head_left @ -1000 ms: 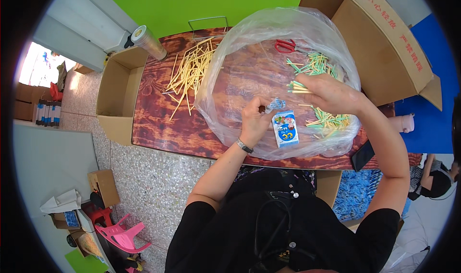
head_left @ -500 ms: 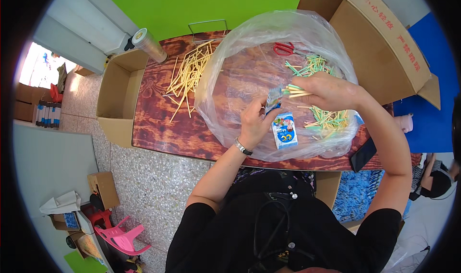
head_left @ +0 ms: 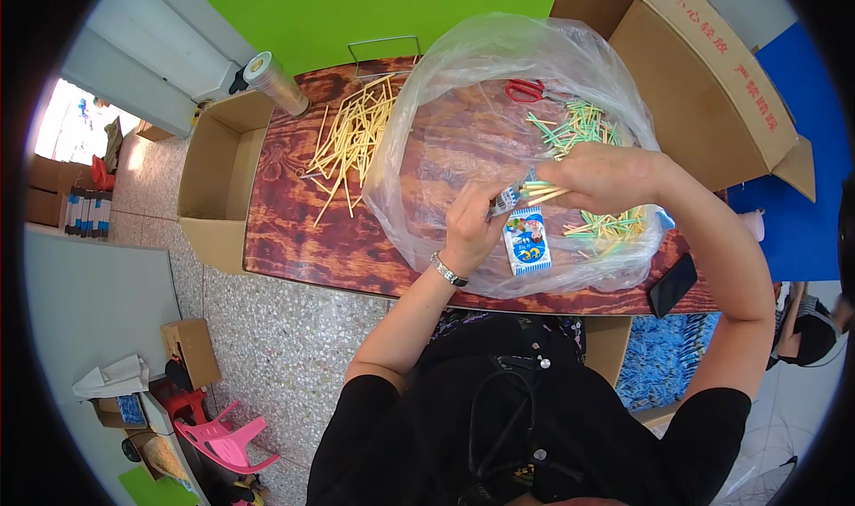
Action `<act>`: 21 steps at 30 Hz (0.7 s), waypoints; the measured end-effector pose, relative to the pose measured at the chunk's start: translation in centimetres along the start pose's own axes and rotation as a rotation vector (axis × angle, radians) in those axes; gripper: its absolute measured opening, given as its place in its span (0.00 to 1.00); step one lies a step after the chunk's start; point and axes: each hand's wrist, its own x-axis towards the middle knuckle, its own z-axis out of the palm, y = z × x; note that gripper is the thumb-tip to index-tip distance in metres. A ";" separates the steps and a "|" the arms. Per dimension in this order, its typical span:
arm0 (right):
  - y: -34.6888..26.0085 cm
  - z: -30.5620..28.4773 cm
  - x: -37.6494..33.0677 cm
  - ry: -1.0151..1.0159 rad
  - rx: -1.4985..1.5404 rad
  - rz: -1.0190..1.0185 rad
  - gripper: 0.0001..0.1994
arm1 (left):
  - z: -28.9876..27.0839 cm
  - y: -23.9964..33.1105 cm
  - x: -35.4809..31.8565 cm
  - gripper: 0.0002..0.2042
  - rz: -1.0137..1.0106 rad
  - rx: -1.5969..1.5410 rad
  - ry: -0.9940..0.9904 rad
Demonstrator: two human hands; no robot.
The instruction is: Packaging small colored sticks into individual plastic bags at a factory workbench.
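The right hand [head_left: 610, 176] is closed around a small bundle of pale sticks [head_left: 545, 191], whose free ends project leftward from the fingers. The left hand [head_left: 472, 225] pinches a small blue-and-white packet [head_left: 506, 199] at those stick ends. Both hands work above a clear plastic bag [head_left: 463, 105] on the wooden table [head_left: 303, 239]. A printed packet [head_left: 525, 240] lies just below; green sticks [head_left: 579, 125] and yellow sticks [head_left: 352, 141] lie beyond.

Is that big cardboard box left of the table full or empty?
Empty. The cardboard box stands open with its flaps up, and only its bare brown inside shows; the yellow sticks lie on the table beside it.
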 end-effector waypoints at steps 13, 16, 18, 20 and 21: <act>0.2 -0.4 0.6 -0.349 0.104 0.189 0.11 | -0.4 -0.1 -0.1 0.18 0.243 0.094 0.041; -0.1 -0.4 0.7 -0.362 -0.093 0.203 0.11 | -0.4 -0.1 -0.1 0.20 0.307 0.141 0.031; -0.9 -0.7 0.4 -0.258 -0.224 0.147 0.10 | -0.5 0.1 -0.1 0.20 0.299 0.155 0.020; -1.3 -1.1 -0.1 -0.209 -0.175 0.128 0.10 | -0.6 0.0 -0.3 0.20 0.291 0.174 0.014; -1.4 -1.4 -0.4 -0.159 -0.126 0.109 0.10 | -0.5 -0.2 -0.5 0.21 0.252 0.158 0.013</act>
